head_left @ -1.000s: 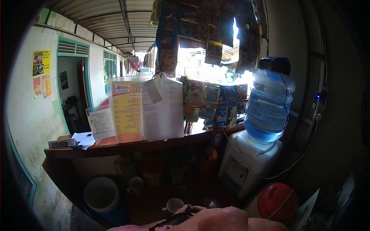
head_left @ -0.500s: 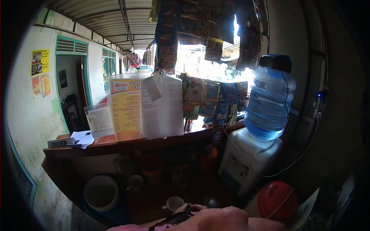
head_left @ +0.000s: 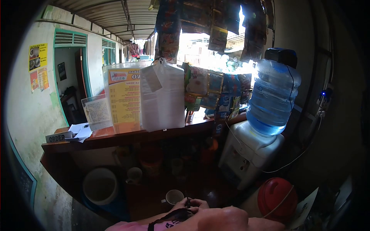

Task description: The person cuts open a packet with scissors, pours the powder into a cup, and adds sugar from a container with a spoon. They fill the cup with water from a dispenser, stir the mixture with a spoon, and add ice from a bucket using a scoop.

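Note:
Close together at the bottom of the view are my left hand (head_left: 179, 204) and my right hand (head_left: 199, 204), both with fingers curled in. A small, thin dark thing (head_left: 188, 202) stands up between them, at the fingers of my right hand; its kind I cannot tell. Just beyond my left hand sits a white mug (head_left: 174, 196) on the dark lower shelf (head_left: 146, 200), its handle pointing left. My forearms and a pink garment with a black strap hide part of both hands.
A second cup (head_left: 134, 175) and a large pale bucket (head_left: 101, 186) are to the left. On the right are a water dispenser (head_left: 246, 154) and a red-lidded container (head_left: 277, 200). Above, the counter (head_left: 115, 139) carries a menu board (head_left: 124, 100) and plastic bags (head_left: 162, 98); sachets (head_left: 196, 81) hang beyond.
My view has tilted slightly downward, so the scene sits higher in the frame. Both hands stay together near the mug, with the dark thing still between them.

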Demonstrator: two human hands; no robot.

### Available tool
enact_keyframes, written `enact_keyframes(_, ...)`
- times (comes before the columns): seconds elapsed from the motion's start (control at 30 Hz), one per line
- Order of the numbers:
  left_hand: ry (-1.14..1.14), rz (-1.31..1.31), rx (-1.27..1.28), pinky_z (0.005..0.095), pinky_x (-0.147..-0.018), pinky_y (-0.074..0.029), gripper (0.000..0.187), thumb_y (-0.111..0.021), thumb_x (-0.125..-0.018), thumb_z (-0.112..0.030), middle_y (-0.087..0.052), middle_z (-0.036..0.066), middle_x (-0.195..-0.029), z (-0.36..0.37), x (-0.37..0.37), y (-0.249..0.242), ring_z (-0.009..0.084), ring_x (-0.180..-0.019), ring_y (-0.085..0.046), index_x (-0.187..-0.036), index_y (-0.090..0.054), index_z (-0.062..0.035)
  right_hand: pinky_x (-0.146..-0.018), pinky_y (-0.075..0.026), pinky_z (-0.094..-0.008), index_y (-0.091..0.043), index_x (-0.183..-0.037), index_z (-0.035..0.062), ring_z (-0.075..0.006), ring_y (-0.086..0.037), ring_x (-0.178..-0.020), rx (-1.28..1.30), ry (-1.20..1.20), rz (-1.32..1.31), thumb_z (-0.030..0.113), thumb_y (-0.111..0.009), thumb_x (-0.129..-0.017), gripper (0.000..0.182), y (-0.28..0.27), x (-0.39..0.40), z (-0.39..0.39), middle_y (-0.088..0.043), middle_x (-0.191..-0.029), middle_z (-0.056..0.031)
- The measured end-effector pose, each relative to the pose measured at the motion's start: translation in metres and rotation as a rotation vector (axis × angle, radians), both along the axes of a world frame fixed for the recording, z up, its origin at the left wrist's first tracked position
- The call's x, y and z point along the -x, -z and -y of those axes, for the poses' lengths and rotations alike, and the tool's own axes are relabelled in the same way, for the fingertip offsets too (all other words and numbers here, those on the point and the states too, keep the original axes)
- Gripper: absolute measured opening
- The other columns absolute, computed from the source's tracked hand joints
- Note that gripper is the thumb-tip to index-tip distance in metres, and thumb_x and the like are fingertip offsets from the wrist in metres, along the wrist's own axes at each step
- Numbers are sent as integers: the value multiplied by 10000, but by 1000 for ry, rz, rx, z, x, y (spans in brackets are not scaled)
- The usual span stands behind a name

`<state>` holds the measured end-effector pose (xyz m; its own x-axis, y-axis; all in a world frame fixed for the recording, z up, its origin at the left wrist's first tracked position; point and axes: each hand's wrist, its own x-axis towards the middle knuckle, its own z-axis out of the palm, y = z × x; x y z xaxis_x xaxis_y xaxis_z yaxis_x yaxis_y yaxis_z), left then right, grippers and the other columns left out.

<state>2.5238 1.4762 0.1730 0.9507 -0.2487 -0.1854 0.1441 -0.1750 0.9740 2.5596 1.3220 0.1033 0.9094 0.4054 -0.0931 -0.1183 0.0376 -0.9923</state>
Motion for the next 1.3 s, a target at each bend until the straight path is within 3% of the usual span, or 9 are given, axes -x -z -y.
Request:
enact_keyframes(0.07, -1, -22, -8, 332, -887, -433, 637, -786, -701, -370, -613, 82, -999, -2, -3, 6, 180, -974, -578, -1176, -510, -47, -772, -502, -269, -635, -1012, -11, -121, -617, -870, 12, -22, -23, 177, -779, -726, 371, -13, 6, 1, -659, -959, -60)
enact_keyframes(0.23, 23, -36, 7, 325, -903, -426, 618, -774, -719, -340, -587, 81, -1037, -6, -8, 25, 169, -1004, -554, -1179, -494, -37, -800, -496, -275, -632, -992, -24, -119, -619, -875, -87, -22, -44, 119, -770, -727, 331, -49, 15, -3, -666, -946, -45)
enact_keyframes(0.3, 21, -54, 57, 323, -903, -426, 605, -772, -723, -328, -585, 77, -1033, -6, -7, 25, 164, -1004, -552, -1176, -492, -39, -806, -488, -272, -630, -997, -17, -110, -611, -882, -27, -46, -24, 123, -765, -739, 323, -46, 14, -1, -662, -952, -45)
enact_keyframes(0.4, -2, 49, 71, 274, -774, -426, 601, -777, -729, -354, -559, 46, -905, -4, -4, 23, 119, -852, -524, -1145, -496, -24, -811, -480, -267, -621, -1014, -10, -102, -599, -887, -27, -65, -13, 140, -752, -771, 314, -34, 10, 0, -655, -966, -50)
enact_keyframes(0.6, 25, 37, 8, 278, -784, -434, 598, -770, -736, -374, -568, 60, -926, -4, -6, 21, 125, -874, -538, -1136, -494, -27, -822, -484, -281, -631, -998, -27, -114, -605, -902, -112, -51, -11, 115, -759, -737, 324, -21, 7, 1, -660, -981, -50)
enact_keyframes(0.7, 26, -53, 35, 321, -896, -432, 654, -792, -698, -388, -596, 78, -1023, -3, -4, 7, 164, -1005, -560, -1174, -503, -43, -839, -477, -283, -628, -1006, -34, -116, -599, -925, -155, -52, 1, 118, -759, -739, 334, -23, 9, 2, -654, -1030, -53)
enact_keyframes(0.97, 20, 14, -27, 322, -897, -432, 642, -791, -699, -394, -594, 74, -1025, -3, -5, 21, 164, -1001, -557, -1161, -514, -44, -854, -472, -289, -629, -1017, -41, -123, -594, -951, -117, -70, -38, 101, -760, -732, 344, -19, 8, 3, -635, -1103, -53)
enact_keyframes(1.3, 29, -13, 50, 318, -902, -430, 614, -792, -713, -332, -577, 63, -1022, 2, -3, 24, 152, -987, -551, -1166, -498, -39, -841, -479, -284, -624, -1024, -36, -118, -606, -919, -160, -79, -61, 96, -777, -704, 379, -21, 10, 8, -649, -1049, -63)
